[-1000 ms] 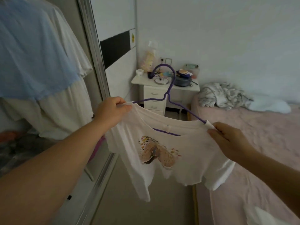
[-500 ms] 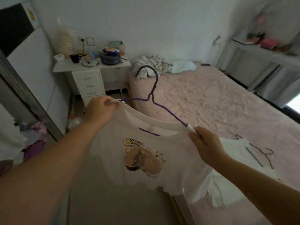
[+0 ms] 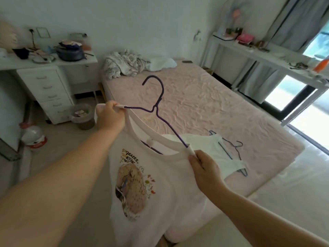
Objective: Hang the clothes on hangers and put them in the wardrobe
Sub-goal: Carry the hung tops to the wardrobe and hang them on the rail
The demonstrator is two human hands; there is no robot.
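Observation:
A white T-shirt (image 3: 160, 189) with a brown printed picture hangs on a purple wire hanger (image 3: 158, 107) in front of me. My left hand (image 3: 110, 116) grips the left shoulder of the shirt and the hanger's end. My right hand (image 3: 204, 168) pinches the right shoulder and the other hanger end. The hook stands upright above the collar. On the pink bed (image 3: 213, 104) lies another white garment (image 3: 213, 148) with dark wire hangers (image 3: 236, 148) on it. The wardrobe is out of view.
A white drawer unit (image 3: 48, 91) with clutter on top stands at the left, a bin (image 3: 82, 116) and a white jug (image 3: 33, 138) beside it on the floor. A crumpled blanket (image 3: 124, 65) lies at the bed's head. A long shelf (image 3: 267, 54) and curtains run along the right.
My view has swung right, away from the wardrobe and towards the bed. Both hands keep hold of the shirt and hanger, now held over the bed's near corner.

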